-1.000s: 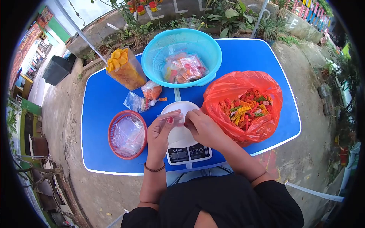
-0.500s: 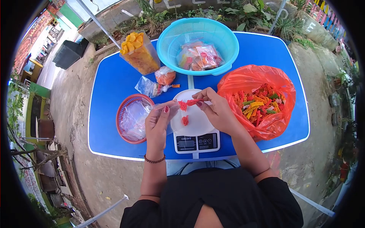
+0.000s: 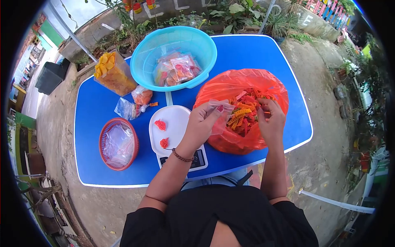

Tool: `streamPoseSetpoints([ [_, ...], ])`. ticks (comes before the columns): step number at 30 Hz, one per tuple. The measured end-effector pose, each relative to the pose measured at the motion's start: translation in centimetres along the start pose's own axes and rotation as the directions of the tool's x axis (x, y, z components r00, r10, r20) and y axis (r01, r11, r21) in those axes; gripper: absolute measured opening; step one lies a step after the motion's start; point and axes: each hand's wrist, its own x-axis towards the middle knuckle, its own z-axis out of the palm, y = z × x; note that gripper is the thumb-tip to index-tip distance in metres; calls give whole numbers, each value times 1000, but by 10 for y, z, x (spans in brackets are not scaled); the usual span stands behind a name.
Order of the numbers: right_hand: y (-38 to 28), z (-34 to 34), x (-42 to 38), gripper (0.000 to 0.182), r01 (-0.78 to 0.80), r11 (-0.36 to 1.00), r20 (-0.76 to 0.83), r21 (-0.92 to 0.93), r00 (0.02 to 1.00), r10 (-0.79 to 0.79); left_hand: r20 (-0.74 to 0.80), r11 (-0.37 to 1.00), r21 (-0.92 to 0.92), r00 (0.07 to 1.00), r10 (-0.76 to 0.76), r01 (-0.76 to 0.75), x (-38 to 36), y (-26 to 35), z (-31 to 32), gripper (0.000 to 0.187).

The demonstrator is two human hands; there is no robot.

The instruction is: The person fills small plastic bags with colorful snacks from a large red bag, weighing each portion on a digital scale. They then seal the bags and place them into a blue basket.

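My left hand [image 3: 200, 125] grips a small clear plastic bag [image 3: 222, 120] between thumb and fingers, beside the rim of a large red plastic bag [image 3: 218, 92]. Crinkled pieces [image 3: 242, 116] in red, orange, yellow and green fill that bag. Over its right side is my right hand [image 3: 273, 121], thumb and fingers curled together at the pieces; what they pinch is hidden. Left of my left wrist stands a kitchen scale [image 3: 200, 159] with a white plate [image 3: 175, 117], partly covered by my forearm. Two red pieces [image 3: 160, 124] lie apart on the plate.
A red basket [image 3: 137, 145] of clear bags stands left of the scale. Behind are a turquoise basin [image 3: 140, 68] with filled packets, a tall container of yellow chips [image 3: 115, 74] and small tied bags [image 3: 142, 95]. The blue table [image 3: 263, 47] has a white edge.
Both hands have moved right, from above the scale to the red bag. The red piece that my right hand held at the small bag's mouth is no longer there. The view has shifted.
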Motion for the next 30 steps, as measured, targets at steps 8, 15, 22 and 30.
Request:
streamPoseSetpoints([
  [8,19,23,31,24,296,953,355,-71,900,-253,15,995,74,998,-61,59,24,-1,-6,22],
  [15,22,36,28,18,217,974,486,-60,859,-161,-100,996,93,995,11,-2,29,5,-13,22],
  [22,20,19,42,23,222,950,371,-219,919,-129,-108,999,21,994,34,-32,37,-4,-9,24],
  [30,41,57,50,24,335,906,461,-260,867,-188,-83,997,73,996,14,-8,35,-4,-3,24],
])
